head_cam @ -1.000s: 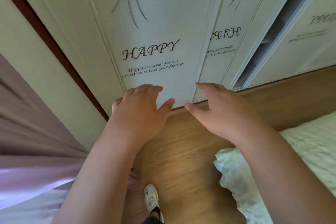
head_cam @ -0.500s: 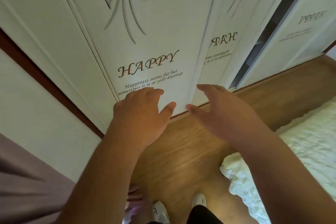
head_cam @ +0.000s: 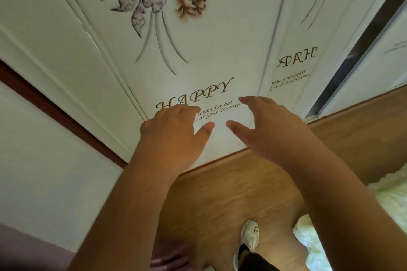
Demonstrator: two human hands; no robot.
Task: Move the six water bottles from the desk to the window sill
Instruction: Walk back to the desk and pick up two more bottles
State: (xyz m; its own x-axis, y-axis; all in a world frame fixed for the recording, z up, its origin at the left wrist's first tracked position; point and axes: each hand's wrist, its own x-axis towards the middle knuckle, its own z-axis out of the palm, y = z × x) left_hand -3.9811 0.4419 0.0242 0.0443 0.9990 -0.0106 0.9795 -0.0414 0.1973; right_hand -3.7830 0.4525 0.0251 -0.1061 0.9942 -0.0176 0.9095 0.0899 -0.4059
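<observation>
Hands: 2, both bare, both raised in front of the wardrobe door (head_cam: pixel 198 55), neither holding anything.

Left hand (head_cam: pixel 174 136): back toward the camera, fingers loosely spread and slightly bent, thumb stretched out to the right. It overlaps the start of the lettering on the wardrobe door; whether it touches the panel cannot be told.

Right hand (head_cam: pixel 271 130): just right of the left hand, apart from it, fingers relaxed and parted, thumb pointing left toward the other thumb. It overlaps the lower edge of the wardrobe door, contact likewise unclear.

Wardrobe door: pale panel with printed flowers in purple and brown, long grey stems, the word "HAPPY" and 2 lines of small script beneath. A second panel (head_cam: pixel 293 66) to its right carries the same lettering mirrored. Further right, a dark gap (head_cam: pixel 343 68) shows between sliding panels.

Floor (head_cam: pixel 231 193): wood-toned boards below the wardrobe door.

Shoe (head_cam: pixel 250 234): 1 white shoe on the floor, below the right hand, with a dark trouser leg above it.

Bedding (head_cam: pixel 312 246): white fluffy fabric at the lower right of the wardrobe door.

Wall (head_cam: pixel 44 160): plain white, left of the wardrobe door, parted from it by a dark red-brown strip (head_cam: pixel 55 112).

Water bottles: none in view; their place cannot be told.
</observation>
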